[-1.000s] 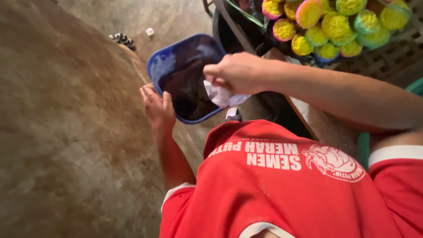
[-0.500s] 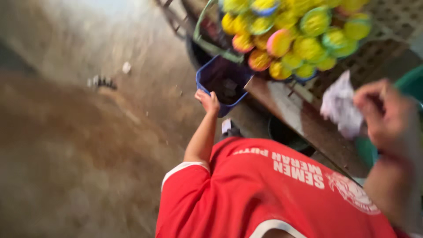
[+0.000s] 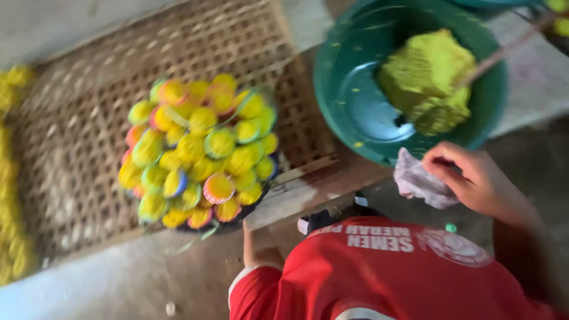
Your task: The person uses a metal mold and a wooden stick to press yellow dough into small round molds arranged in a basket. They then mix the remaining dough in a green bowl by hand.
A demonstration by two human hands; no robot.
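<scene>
My right hand (image 3: 474, 178) is shut on a crumpled white rag (image 3: 418, 181), just below the near rim of a green basin (image 3: 349, 101). A lump of yellow-green dough (image 3: 430, 80) lies in the basin, and a wooden stick (image 3: 510, 47) leans on it. My left forearm (image 3: 258, 249) reaches up under a heap of small round cups (image 3: 201, 154) filled with yellow stuff, their rims of many colours. The heap hides the hand itself. My red shirt (image 3: 385, 272) fills the bottom of the view.
The heap of cups sits over a woven bamboo tray (image 3: 83, 106) on a wooden edge (image 3: 308, 189). More yellow pieces (image 3: 12, 178) lie blurred along the left. A bare concrete floor (image 3: 118, 278) shows below.
The view has swung from the floor to the tray and basin. The blue tub that my left hand held is out of sight. My right hand carried the rag to the green basin.
</scene>
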